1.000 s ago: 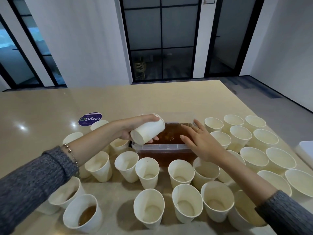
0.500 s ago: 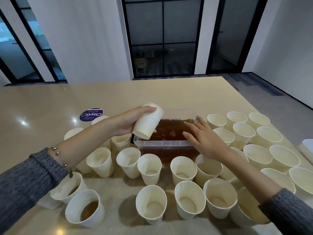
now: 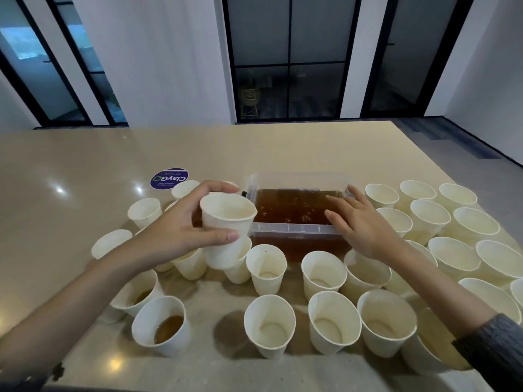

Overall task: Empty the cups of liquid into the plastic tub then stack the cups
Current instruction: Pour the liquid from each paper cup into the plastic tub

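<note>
Cups (image 3: 268, 325) ring the tub (image 3: 294, 228); bare table (image 3: 254, 148) lies beyond.

Beige table (image 3: 85, 165) carries paper cups (image 3: 268, 325), plastic tub (image 3: 294, 228), sticker (image 3: 169, 178).

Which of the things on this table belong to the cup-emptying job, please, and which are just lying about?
Part of the job:
- held cup, gripped by the left hand
- plastic tub of brown liquid, right hand resting on its edge
- cup with liquid
- empty cups, e.g.

Lying about:
- round purple sticker
- white object at the table's right edge; unclear
</note>
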`<state>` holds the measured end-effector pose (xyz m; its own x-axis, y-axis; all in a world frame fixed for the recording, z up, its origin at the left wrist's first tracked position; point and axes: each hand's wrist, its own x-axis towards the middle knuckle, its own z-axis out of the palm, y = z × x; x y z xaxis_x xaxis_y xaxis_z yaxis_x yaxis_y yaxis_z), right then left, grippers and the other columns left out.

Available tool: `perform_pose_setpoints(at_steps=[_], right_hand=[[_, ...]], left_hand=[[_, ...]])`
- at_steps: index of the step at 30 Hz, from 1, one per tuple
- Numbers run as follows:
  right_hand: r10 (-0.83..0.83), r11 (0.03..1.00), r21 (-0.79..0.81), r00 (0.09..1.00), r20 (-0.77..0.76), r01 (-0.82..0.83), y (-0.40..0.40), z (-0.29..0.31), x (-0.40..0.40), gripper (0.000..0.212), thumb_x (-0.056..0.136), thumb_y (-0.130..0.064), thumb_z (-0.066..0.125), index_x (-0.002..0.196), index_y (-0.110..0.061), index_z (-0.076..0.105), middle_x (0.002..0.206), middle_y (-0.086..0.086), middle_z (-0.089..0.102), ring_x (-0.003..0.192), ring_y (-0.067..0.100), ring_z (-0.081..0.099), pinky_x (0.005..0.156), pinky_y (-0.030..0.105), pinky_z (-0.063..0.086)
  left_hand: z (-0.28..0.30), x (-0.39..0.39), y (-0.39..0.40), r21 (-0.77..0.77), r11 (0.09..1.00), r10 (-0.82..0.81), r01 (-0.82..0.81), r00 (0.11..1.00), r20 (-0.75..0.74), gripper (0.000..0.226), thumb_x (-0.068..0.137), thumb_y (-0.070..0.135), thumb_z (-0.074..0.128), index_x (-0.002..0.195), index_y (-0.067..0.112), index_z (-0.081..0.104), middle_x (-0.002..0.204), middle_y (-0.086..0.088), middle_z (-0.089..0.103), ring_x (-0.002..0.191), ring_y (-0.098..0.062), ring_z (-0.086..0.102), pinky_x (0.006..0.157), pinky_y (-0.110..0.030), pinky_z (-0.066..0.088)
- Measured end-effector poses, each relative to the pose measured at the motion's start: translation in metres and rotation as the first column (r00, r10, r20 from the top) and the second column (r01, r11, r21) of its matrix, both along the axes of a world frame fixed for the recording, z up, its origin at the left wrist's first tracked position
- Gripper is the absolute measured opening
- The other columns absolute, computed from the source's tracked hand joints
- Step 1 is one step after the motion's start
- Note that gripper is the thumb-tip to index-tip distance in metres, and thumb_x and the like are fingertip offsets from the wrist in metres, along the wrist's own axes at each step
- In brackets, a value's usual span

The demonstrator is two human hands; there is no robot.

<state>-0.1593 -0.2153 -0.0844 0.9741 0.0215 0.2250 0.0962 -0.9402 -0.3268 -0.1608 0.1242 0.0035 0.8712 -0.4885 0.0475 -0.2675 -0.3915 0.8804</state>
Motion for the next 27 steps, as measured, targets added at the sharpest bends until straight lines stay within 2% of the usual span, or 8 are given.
perform_pose_setpoints(at_steps=[2, 5, 8, 13, 16, 21, 24, 27], right_hand=[[0.001, 1.0, -0.005, 1.0, -0.001, -0.001, 0.0, 0.0, 0.0, 0.056, 0.101, -0.048, 0.03, 0.146, -0.017, 0.042, 0.146, 0.008, 0.047, 0.15, 0.022, 0.004, 0.118, 0.039, 0.012], [0.012, 1.0, -0.009, 1.0, -0.016, -0.012, -0.001, 0.0, 0.0, 0.063, 0.097, -0.054, 0.024, 0.145, -0.017, 0.042, 0.147, 0.008, 0.047, 0.15, 0.022, 0.004, 0.118, 0.041, 0.013], [0.017, 1.0, -0.019, 1.0, -0.023, -0.017, -0.001, 0.001, 0.0, 0.062, 0.098, -0.054, 0.022, 0.145, -0.019, 0.043, 0.147, 0.008, 0.046, 0.15, 0.023, 0.003, 0.118, 0.043, 0.013], [0.013, 0.999, -0.041, 0.999, -0.039, -0.015, 0.0, 0.0, 0.001, 0.066, 0.096, -0.057, 0.018, 0.144, -0.02, 0.043, 0.15, 0.005, 0.043, 0.15, 0.022, 0.003, 0.119, 0.044, 0.012], [0.023, 0.999, -0.038, 0.999, -0.03, -0.024, -0.001, 0.0, 0.001, 0.066, 0.095, -0.057, 0.018, 0.144, -0.02, 0.043, 0.15, 0.005, 0.043, 0.15, 0.023, 0.003, 0.118, 0.046, 0.013], [0.012, 0.999, -0.045, 0.999, -0.041, -0.014, 0.001, 0.0, 0.001, 0.059, 0.1, -0.053, 0.021, 0.144, -0.021, 0.042, 0.151, 0.005, 0.042, 0.15, 0.022, 0.002, 0.119, 0.045, 0.011], [0.026, 0.999, -0.034, 0.999, -0.026, -0.027, 0.002, 0.002, -0.001, 0.055, 0.101, -0.05, 0.024, 0.143, -0.021, 0.043, 0.15, 0.007, 0.043, 0.15, 0.024, 0.003, 0.119, 0.045, 0.011], [0.022, 1.0, -0.019, 0.999, -0.033, -0.023, 0.003, 0.004, -0.002, 0.05, 0.102, -0.045, 0.027, 0.143, -0.02, 0.043, 0.149, 0.008, 0.044, 0.15, 0.024, 0.003, 0.119, 0.045, 0.012]], left_hand=[[-0.007, -0.013, 0.01, 0.073, 0.997, 0.022, -0.026, 0.998, 0.053, 0.072, 0.06, 0.048, 0.083, 0.123, 0.048, 0.049, 0.12, 0.029, 0.056, 0.111, 0.002, 0.058, 0.087, -0.023, 0.052], [-0.019, -0.03, 0.021, 0.187, 0.982, 0.011, -0.028, 0.996, 0.088, 0.082, 0.057, 0.056, 0.081, 0.129, 0.048, 0.043, 0.124, 0.025, 0.057, 0.115, -0.001, 0.057, 0.098, -0.033, 0.049], [-0.032, -0.041, 0.023, 0.295, 0.955, -0.01, -0.029, 0.991, 0.13, 0.084, 0.058, 0.054, 0.082, 0.13, 0.053, 0.038, 0.127, 0.028, 0.054, 0.119, 0.001, 0.052, 0.102, -0.036, 0.045], [-0.062, -0.056, 0.015, 0.419, 0.908, -0.06, -0.008, 0.987, 0.149, 0.085, 0.062, 0.055, 0.081, 0.131, 0.056, 0.031, 0.123, 0.036, 0.044, 0.117, 0.008, 0.043, 0.099, -0.029, 0.041], [-0.075, -0.056, 0.01, 0.464, 0.886, -0.087, 0.003, 0.983, 0.159, 0.085, 0.063, 0.064, 0.073, 0.134, 0.056, 0.027, 0.135, 0.031, 0.041, 0.121, 0.005, 0.043, 0.1, -0.032, 0.044], [-0.083, -0.056, 0.009, 0.556, 0.831, -0.11, -0.016, 0.975, 0.193, 0.094, 0.067, 0.061, 0.074, 0.141, 0.057, 0.016, 0.147, 0.028, 0.033, 0.125, -0.002, 0.043, 0.097, -0.032, 0.047], [-0.078, -0.055, 0.015, 0.588, 0.806, -0.107, -0.068, 0.961, 0.257, 0.097, 0.062, 0.071, 0.07, 0.14, 0.057, 0.013, 0.137, 0.029, 0.041, 0.12, -0.002, 0.046, 0.09, -0.029, 0.048], [-0.066, -0.055, 0.027, 0.658, 0.743, -0.131, -0.125, 0.936, 0.326, 0.103, 0.06, 0.077, 0.066, 0.144, 0.053, 0.01, 0.131, 0.025, 0.042, 0.12, -0.004, 0.045, 0.084, -0.03, 0.048]])
